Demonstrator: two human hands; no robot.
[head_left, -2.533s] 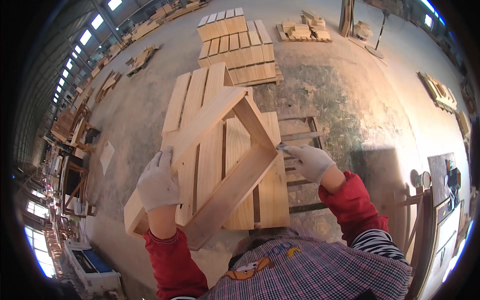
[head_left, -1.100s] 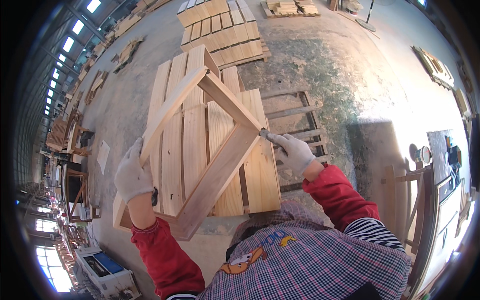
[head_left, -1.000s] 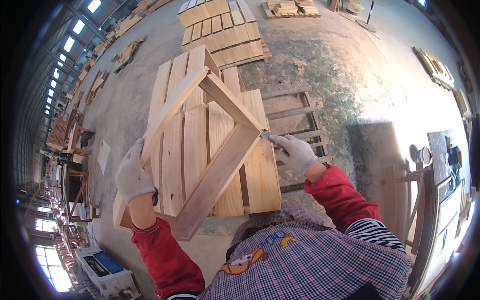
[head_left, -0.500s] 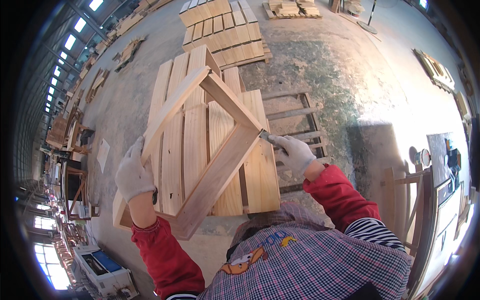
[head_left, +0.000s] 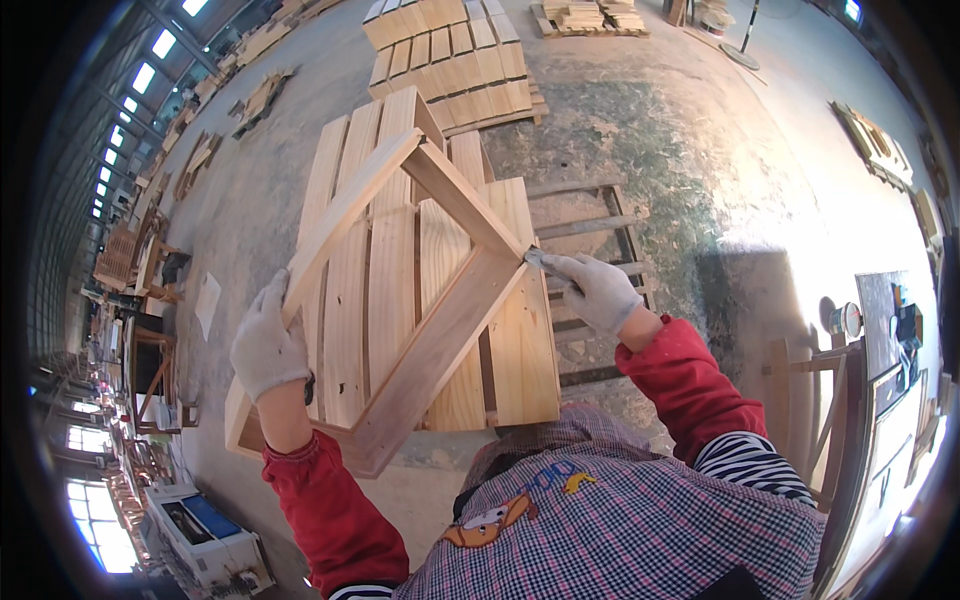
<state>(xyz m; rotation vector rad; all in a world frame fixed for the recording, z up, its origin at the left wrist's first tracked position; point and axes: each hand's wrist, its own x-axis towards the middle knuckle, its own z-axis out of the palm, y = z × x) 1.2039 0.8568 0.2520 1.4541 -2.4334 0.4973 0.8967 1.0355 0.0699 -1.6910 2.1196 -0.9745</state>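
Note:
A four-sided pale wooden frame (head_left: 440, 358) rests tilted, cornerwise, on top of slatted wooden crates (head_left: 347, 325). My left hand (head_left: 270, 342), in a white glove, is closed round the frame's left board. My right hand (head_left: 600, 294), also gloved, grips a small grey scraper-like tool (head_left: 536, 257). The tool's tip lies at the frame's right corner, where two boards meet. Most of its handle is hidden in my fingers.
Beyond the crates stands a stack of more slatted crates (head_left: 455, 65). A wooden pallet (head_left: 585, 228) lies on the floor to the right. At the far right is a bench (head_left: 850, 430); a white machine with a blue top (head_left: 210, 530) stands lower left.
My right hand has shifted slightly up and right, and the tool's tip has moved a little up along the corner. My left hand and the frame stay nearly in place.

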